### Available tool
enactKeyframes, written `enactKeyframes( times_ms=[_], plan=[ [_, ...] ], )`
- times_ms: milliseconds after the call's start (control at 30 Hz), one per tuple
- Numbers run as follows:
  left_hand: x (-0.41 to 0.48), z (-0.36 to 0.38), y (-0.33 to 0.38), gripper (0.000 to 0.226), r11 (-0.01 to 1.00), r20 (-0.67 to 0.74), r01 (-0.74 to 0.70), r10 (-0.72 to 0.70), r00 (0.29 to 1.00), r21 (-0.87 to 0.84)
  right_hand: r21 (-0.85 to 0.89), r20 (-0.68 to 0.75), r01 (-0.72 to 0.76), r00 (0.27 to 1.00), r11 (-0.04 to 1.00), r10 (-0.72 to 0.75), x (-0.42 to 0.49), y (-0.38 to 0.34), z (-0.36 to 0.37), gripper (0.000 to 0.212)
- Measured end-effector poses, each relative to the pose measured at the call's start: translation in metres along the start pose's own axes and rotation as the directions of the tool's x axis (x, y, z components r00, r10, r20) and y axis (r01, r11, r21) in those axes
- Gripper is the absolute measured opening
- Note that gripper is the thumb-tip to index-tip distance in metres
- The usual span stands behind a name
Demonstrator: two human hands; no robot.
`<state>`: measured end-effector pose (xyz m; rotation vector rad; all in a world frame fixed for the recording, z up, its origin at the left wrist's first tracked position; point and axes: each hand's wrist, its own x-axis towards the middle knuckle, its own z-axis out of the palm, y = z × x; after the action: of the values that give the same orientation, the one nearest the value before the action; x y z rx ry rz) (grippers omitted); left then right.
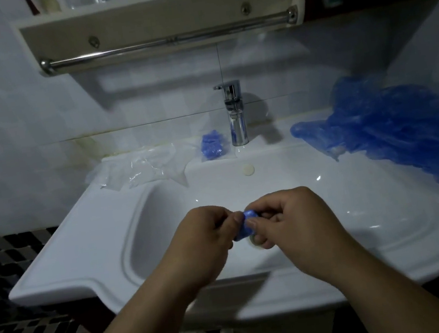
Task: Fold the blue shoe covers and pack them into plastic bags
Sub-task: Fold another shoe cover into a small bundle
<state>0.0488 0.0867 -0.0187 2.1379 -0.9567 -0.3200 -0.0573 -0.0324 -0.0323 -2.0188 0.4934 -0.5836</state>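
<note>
Small folded blue shoe cover (245,225) being pinched between left hand (208,238) and right hand (291,221)
A crumpled pile of loose covers (405,129) is lying at the right; a packed bag (212,146) is sitting at the back, empty clear bags (142,168) lying flat just left of it
</note>
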Motion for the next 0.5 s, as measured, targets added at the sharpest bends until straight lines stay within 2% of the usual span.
enactKeyframes(
  times_ms=[100,200,267,367,433,500],
  plan=[
    [0.031,-0.011,-0.014,0.034,0.998,-0.08,-0.007,0.012,0.997,0.057,0.024,-0.06,-0.032,0.998,0.999,0.033,0.015,0.0,0.001,0.009],
    [0.079,-0.027,-0.039,0.024,0.952,-0.274,0.042,0.045,0.961,0.305,0.104,-0.12,-0.067,0.99,0.992,0.08,0.023,0.002,0.001,0.021],
    [0.109,-0.037,-0.051,0.026,0.873,-0.332,0.082,0.095,0.939,0.481,0.147,-0.143,-0.077,0.985,0.986,0.098,0.023,0.003,0.002,0.023],
    [0.145,-0.047,-0.065,0.045,0.658,-0.254,0.136,0.086,0.963,0.741,0.161,-0.156,-0.062,0.984,0.985,0.088,0.021,0.004,0.002,0.028],
    [0.161,-0.049,-0.077,0.052,0.518,-0.171,0.154,-0.015,0.985,0.842,0.16,-0.153,-0.062,0.984,0.985,0.087,0.019,0.005,0.001,0.03],
    [0.169,-0.051,-0.09,0.055,0.431,-0.134,0.172,-0.117,0.984,0.886,0.149,-0.15,-0.062,0.985,0.987,0.085,0.018,0.006,0.0,0.03]
  ],
)
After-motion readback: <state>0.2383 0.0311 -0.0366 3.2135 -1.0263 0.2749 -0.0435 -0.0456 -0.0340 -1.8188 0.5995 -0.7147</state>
